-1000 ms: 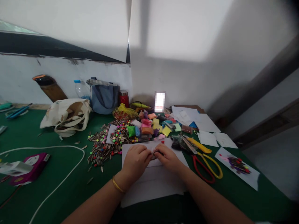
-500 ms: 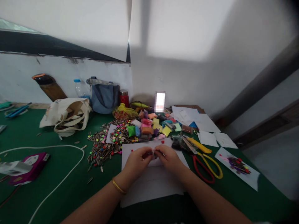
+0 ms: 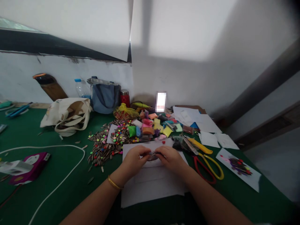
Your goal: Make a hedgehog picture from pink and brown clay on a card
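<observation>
My left hand (image 3: pixel 134 161) and my right hand (image 3: pixel 170 159) meet above a white paper sheet (image 3: pixel 152 186). Between their fingertips is a small greyish piece (image 3: pixel 152 156), mostly hidden and too small to name. Left of the left hand lies a heap of striped sunflower seeds (image 3: pixel 100 151) mixed with bright beads. Beyond both hands are colourful modelling clay packets (image 3: pixel 147 125). Nearest my right hand, dark material in clear plastic (image 3: pixel 179 144) lies beside a yellow utility knife (image 3: pixel 200 146) and red-and-yellow scissors (image 3: pixel 207 167).
The green table (image 3: pixel 58 200) holds a canvas tote bag (image 3: pixel 67 114), a white cable (image 3: pixel 70 150) and a magenta packet (image 3: pixel 30 167). At the back stand a blue bag (image 3: pixel 104 98) and a red flask (image 3: pixel 125 98). Papers and a seed picture (image 3: pixel 239 165) lie right.
My left hand has shifted slightly left and nearer me, and the right hand has moved slightly down. Both still hold the small piece together over the paper.
</observation>
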{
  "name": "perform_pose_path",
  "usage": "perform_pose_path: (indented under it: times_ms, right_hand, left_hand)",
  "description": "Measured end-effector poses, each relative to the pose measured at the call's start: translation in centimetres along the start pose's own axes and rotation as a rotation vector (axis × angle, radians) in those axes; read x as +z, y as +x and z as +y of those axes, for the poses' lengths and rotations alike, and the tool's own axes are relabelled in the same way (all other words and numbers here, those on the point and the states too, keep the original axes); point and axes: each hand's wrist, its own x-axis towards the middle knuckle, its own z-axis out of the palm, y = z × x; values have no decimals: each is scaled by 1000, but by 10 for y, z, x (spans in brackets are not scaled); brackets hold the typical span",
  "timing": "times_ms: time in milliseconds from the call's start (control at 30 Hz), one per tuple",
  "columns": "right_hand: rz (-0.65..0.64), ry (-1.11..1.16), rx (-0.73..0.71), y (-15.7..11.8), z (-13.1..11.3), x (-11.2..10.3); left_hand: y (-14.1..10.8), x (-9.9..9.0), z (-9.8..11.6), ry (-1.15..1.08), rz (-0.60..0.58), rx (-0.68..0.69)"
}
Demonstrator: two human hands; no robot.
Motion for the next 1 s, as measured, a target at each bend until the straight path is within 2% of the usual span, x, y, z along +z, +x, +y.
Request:
perform_pose_path:
  times_ms: [167, 333, 500, 667, 833, 1000]
  right_hand:
    - [-29, 4, 54, 0, -7, 2]
    - [-98, 130, 117, 3, -11, 0]
    - [-120, 200, 124, 5, -14, -5]
    - [-52, 156, 105, 4, -16, -2]
    - [-7, 82, 10, 2, -8, 0]
    - [16, 49, -21, 1, 3, 2]
  left_hand:
    - [-4, 4, 3, 229, 30, 170]
    - [-4, 3, 5, 379, 74, 284]
    - [-3, 1, 0, 229, 77, 204]
    - [-4, 6, 3, 131, 83, 133]
    - [-4, 12, 8, 28, 92, 48]
    - [0, 7, 6, -135, 48, -68]
